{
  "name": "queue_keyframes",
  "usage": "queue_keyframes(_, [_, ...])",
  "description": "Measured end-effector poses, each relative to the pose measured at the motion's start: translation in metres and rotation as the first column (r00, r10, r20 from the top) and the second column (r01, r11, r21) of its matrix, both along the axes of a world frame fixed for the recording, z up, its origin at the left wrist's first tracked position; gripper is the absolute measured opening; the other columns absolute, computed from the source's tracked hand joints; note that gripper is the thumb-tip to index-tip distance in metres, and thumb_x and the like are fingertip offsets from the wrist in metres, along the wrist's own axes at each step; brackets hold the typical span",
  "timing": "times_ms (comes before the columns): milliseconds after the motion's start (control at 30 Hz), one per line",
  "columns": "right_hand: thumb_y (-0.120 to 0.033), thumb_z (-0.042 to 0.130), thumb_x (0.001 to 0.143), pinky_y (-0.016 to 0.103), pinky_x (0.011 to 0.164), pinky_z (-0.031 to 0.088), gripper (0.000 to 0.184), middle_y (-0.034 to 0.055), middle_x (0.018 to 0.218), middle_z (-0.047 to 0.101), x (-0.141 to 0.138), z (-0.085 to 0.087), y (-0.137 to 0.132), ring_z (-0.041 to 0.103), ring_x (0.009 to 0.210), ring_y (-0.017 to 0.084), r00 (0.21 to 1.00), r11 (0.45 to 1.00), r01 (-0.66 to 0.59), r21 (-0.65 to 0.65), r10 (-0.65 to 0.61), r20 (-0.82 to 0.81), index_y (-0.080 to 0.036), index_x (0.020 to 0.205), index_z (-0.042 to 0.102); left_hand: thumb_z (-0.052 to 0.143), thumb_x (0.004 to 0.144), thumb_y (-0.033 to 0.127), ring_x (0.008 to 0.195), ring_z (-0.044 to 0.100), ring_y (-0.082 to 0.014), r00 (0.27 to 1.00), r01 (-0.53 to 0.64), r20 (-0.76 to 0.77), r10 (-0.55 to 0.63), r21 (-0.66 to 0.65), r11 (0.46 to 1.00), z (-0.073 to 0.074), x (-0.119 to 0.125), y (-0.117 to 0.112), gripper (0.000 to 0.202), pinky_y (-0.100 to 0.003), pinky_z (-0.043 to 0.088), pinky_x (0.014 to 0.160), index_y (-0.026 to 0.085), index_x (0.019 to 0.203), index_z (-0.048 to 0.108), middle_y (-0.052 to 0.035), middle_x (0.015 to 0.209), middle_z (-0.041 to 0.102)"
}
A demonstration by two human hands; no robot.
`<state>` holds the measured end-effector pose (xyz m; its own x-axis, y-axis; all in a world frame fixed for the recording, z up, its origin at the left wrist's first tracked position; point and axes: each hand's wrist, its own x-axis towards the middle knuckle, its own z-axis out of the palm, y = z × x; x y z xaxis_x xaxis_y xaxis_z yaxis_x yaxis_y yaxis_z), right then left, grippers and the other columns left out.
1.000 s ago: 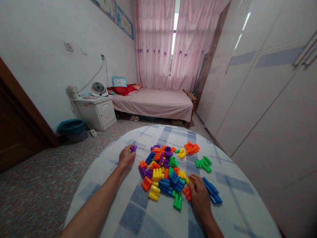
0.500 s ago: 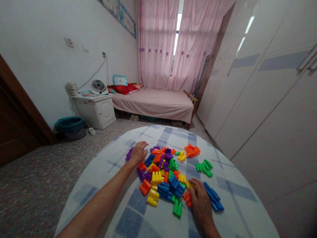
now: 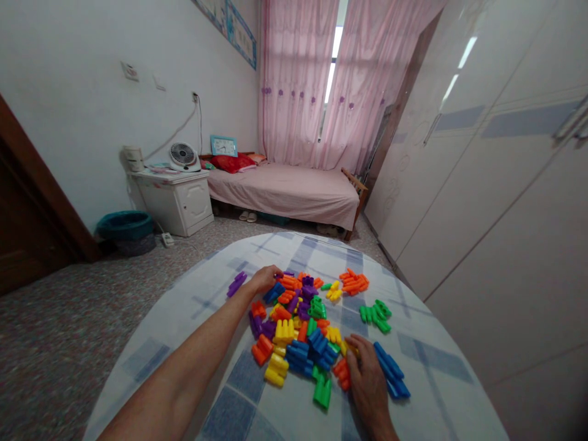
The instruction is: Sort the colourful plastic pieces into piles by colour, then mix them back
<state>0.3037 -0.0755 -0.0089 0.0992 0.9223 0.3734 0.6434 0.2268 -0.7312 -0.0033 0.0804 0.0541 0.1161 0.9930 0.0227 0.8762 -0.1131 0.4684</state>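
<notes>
Right hand point(image 3: 367, 386) is half-curled over a yellow block point(image 3: 343, 348), can't tell if gripped. Blue blocks point(image 3: 391, 370) alongside run long-ways toward far-left. Purple piece point(image 3: 236, 285) slants far-right. Left hand point(image 3: 264, 280), fingers bent, at the pile's point(image 3: 302, 332) far-left edge, grip unclear.

The blocks point(image 3: 284, 331) look smooth, glossy plastic, the tablecloth point(image 3: 436, 367) matt cloth.

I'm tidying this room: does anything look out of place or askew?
The blue-framed clock sits tilted behind the red pillow on the bed, an odd spot for a clock. The plastic building blocks show no clear damage.
</notes>
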Motion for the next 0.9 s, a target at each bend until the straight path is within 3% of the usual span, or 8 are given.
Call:
queue_keyframes(167, [-0.038,0.043,0.084,0.042,0.097,0.041,0.031,0.011,0.111,0.061,0.001,-0.002,0.002,0.054,0.108,0.024,1.0,1.0,-0.012,0.007,0.012,-0.001,-0.018,0.096,0.064,0.055,0.074,0.017,0.095,0.062,-0.0177,0.999,-0.052,0.012,0.052,0.016,0.999,-0.004,-0.002,0.002,0.04,-0.023,0.045,0.081,0.02,0.113,0.065,-0.0047,0.105,0.068])
queue_keyframes(500, [-0.039,0.043,0.084,0.041,0.096,0.042,0.032,0.0102,0.112,0.061,0.004,-0.006,0.003,0.055,0.107,0.024,1.0,0.999,-0.016,0.03,0.015,0.022,-0.019,0.098,0.065,0.061,0.074,0.027,0.091,0.061,-0.0176,0.988,-0.154,0.003,0.154,0.099,0.983,-0.008,-0.006,-0.002,0.03,-0.023,0.045,0.079,0.025,0.103,0.068,-0.0034,0.099,0.067])
queue_keyframes(700, [-0.037,0.043,0.084,0.041,0.098,0.041,0.032,0.0102,0.112,0.061,0.002,-0.002,0.001,0.054,0.108,0.024,1.0,0.999,-0.028,0.017,0.028,0.012,-0.019,0.098,0.065,0.052,0.08,0.026,0.103,0.055,-0.0198,0.962,-0.259,-0.02,0.272,0.245,0.934,0.0,-0.041,-0.029,0.03,-0.028,0.04,0.094,0.023,0.106,0.066,-0.0062,0.106,0.062])
queue_keyframes(800, [-0.037,0.042,0.084,0.042,0.098,0.041,0.032,0.0108,0.112,0.061,0.0,-0.002,0.002,0.054,0.107,0.024,1.0,1.0,-0.017,0.009,0.017,0.009,-0.018,0.098,0.064,0.049,0.082,0.025,0.106,0.054,-0.021,0.947,-0.298,-0.02,0.32,0.313,0.902,-0.01,-0.062,-0.045,0.032,-0.031,0.039,0.098,0.02,0.109,0.064,-0.0082,0.11,0.061])
queue_keyframes(900, [-0.037,0.042,0.084,0.043,0.098,0.041,0.032,0.0107,0.111,0.062,0.0,-0.004,0.003,0.055,0.107,0.024,1.0,1.0,-0.008,0.015,0.008,0.011,-0.018,0.097,0.065,0.05,0.083,0.028,0.112,0.052,-0.0213,0.944,-0.315,0.012,0.329,0.32,0.893,-0.029,-0.071,-0.055,0.035,-0.033,0.038,0.102,0.02,0.115,0.061,-0.0084,0.12,0.058])
